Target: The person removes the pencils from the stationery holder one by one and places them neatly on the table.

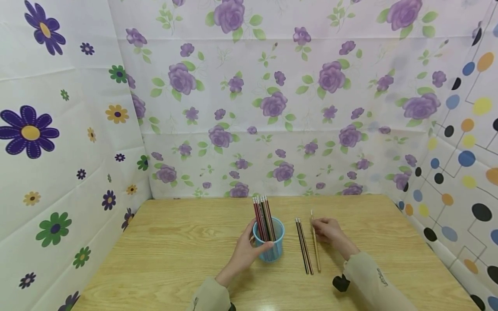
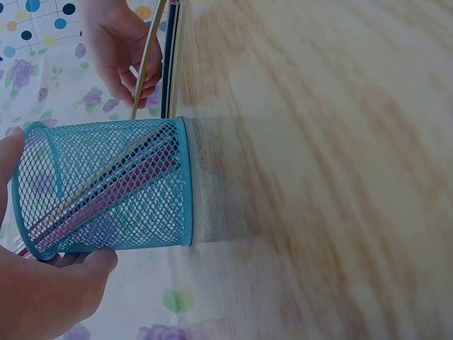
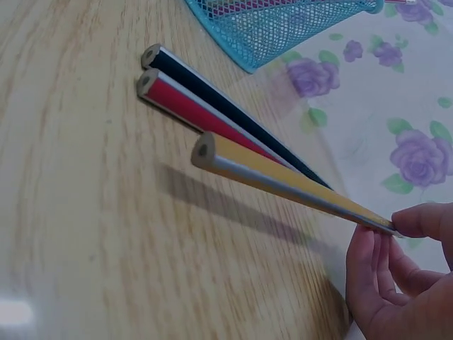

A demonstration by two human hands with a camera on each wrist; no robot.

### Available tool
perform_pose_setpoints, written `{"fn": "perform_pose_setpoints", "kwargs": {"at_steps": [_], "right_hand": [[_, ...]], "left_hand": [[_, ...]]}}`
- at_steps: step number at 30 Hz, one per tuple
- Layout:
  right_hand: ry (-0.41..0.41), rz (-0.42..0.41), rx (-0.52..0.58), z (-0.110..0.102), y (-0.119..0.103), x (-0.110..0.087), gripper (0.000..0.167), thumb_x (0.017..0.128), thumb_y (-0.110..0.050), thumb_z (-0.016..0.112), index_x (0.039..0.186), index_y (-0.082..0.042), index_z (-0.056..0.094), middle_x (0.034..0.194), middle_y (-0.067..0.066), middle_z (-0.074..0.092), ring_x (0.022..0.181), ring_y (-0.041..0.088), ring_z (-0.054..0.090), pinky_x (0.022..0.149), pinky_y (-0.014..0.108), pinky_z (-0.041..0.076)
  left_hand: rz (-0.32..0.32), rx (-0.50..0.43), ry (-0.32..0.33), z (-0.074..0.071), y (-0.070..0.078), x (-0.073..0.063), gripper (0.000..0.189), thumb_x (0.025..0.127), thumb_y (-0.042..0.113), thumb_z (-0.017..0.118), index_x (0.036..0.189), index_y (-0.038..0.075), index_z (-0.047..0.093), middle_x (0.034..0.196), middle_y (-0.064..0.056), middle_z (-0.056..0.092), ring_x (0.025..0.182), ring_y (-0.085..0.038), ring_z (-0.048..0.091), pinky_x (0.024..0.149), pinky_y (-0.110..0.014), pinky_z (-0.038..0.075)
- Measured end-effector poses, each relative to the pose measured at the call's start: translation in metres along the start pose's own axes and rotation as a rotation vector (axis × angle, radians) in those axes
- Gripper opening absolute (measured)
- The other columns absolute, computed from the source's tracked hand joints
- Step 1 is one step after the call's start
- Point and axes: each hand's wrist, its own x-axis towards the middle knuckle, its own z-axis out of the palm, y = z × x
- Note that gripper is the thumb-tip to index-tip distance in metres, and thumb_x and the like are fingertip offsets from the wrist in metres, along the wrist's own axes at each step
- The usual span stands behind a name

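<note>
Right of blue cup (image 1: 277, 251), grasped by left hand (image 1: 246, 250), right hand (image 1: 330, 232) grip pinches yellow pencil (image 1: 316, 252) end-only: may swivel.

One cup (image 1: 278, 247), three pencils (image 3: 202, 113) outside

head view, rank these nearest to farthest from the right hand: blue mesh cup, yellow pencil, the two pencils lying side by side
1. Yellow pencil: nearest, pinched in the right hand.
2. Two pencils: just left of the yellow one, on the table.
3. Blue mesh cup: farthest, left of the pair, in the left hand's grip.
</note>
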Motion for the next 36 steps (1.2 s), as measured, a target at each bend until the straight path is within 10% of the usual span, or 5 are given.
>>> {"fn": "perform_pose_setpoints", "kwargs": {"at_steps": [19, 36], "right_hand": [[0.070, -0.039, -0.174, 0.010, 0.001, 0.005, 0.034, 0.097, -0.017, 0.056, 0.118, 0.010, 0.058, 0.098, 0.014, 0.065, 0.080, 0.015, 0.062, 0.069, 0.029, 0.059], [0.146, -0.064, -0.367, 0.017, -0.002, 0.004, 0.023, 0.091, -0.013, 0.060, 0.095, 0.008, 0.067, 0.072, 0.007, 0.064, 0.059, 0.011, 0.056, 0.051, 0.023, 0.049]], "left_hand": [[0.002, 0.000, 0.010, 0.001, 0.000, 0.000, 0.089, 0.087, 0.024, 0.073, 0.154, 0.004, 0.017, 0.153, -0.024, 0.032, 0.141, -0.043, 0.032, 0.112, -0.056, 0.033], [0.005, 0.016, 0.007, 0.000, 0.002, 0.000, 0.088, 0.088, 0.025, 0.072, 0.154, 0.004, 0.017, 0.153, -0.024, 0.033, 0.140, -0.043, 0.033, 0.112, -0.057, 0.032]]}}
